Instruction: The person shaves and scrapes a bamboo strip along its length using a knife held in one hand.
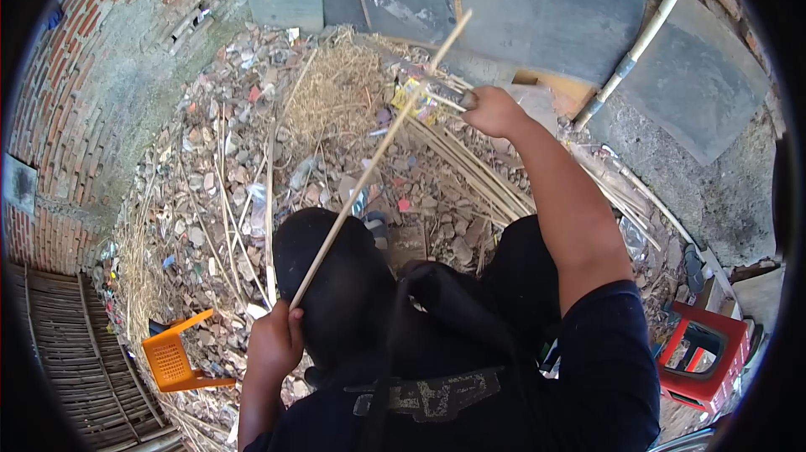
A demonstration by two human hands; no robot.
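Observation:
My left hand (275,339) is closed around the near end of a long, pale bamboo strip (361,183). The strip slants up and away over my left knee. In my right hand (497,112), held out at arm's length, is the dark handle of a large knife (453,93). Its blade points left and crosses the strip towards its far end; I cannot tell how deep the edge sits against it. Below the right hand, a bundle of split bamboo strips (474,167) lies on the ground.
Rubble and litter (201,200) cover the ground, with a heap of pale shavings (336,95) ahead. More long strips (227,200) lie at the left. An orange plastic chair (172,360) lies at lower left, a red plastic stool (705,360) at lower right. A brick wall (75,108) rises left.

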